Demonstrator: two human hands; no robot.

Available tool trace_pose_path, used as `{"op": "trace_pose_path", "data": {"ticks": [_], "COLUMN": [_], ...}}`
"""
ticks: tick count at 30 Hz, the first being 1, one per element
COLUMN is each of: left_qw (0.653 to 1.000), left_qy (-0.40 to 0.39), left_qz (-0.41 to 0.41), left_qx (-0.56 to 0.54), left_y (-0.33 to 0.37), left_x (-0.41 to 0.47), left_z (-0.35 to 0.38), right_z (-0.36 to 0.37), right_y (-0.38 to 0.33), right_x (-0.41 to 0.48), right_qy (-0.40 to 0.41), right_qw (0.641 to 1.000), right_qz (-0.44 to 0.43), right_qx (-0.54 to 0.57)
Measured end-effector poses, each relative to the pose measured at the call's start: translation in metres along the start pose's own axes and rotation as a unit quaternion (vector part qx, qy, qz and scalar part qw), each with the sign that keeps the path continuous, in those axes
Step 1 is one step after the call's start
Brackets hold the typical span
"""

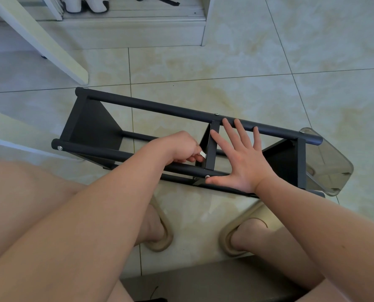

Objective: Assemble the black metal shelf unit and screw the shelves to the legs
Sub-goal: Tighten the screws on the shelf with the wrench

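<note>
The black metal shelf unit (160, 109) lies on its side on the tiled floor, its round legs running left to right. Three black shelves stand between the legs: one at the left end (92, 125), one in the middle (212, 147), one at the right (284, 158). My left hand (179, 147) pinches a small white piece (203, 154) against the middle shelf. My right hand (242, 155) lies flat with spread fingers across the legs just right of that shelf, thumb beside a silver screw (207, 176).
A clear smoky plastic piece (330, 162) sits at the unit's right end. White furniture legs (51, 49) stand at the upper left. My feet in beige slippers (160, 232) rest below the unit. Open tiles lie beyond the unit and to the right.
</note>
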State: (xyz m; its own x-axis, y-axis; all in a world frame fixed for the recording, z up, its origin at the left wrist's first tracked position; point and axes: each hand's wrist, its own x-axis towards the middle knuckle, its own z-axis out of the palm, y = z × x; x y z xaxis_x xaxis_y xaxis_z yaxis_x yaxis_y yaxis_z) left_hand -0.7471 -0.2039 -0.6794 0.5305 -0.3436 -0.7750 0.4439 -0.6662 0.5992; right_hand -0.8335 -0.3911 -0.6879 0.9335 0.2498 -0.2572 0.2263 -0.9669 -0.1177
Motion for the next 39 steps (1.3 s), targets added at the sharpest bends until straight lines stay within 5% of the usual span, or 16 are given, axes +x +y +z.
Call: {"op": "trace_pose_path", "data": {"ticks": [28, 39], "left_qw": [0.965, 0.968], "left_qy": [-0.066, 0.015], "left_qz": [0.043, 0.078], "left_qx": [0.251, 0.239], "left_y": [0.002, 0.002], "left_x": [-0.009, -0.008], "left_z": [-0.009, -0.018], "right_z": [0.002, 0.003], "right_y": [0.000, 0.004], "right_x": [0.000, 0.003], "right_qy": [0.014, 0.017], "right_qw": [1.000, 1.000], "right_qz": [-0.002, -0.002], "right_qx": [0.004, 0.009]}}
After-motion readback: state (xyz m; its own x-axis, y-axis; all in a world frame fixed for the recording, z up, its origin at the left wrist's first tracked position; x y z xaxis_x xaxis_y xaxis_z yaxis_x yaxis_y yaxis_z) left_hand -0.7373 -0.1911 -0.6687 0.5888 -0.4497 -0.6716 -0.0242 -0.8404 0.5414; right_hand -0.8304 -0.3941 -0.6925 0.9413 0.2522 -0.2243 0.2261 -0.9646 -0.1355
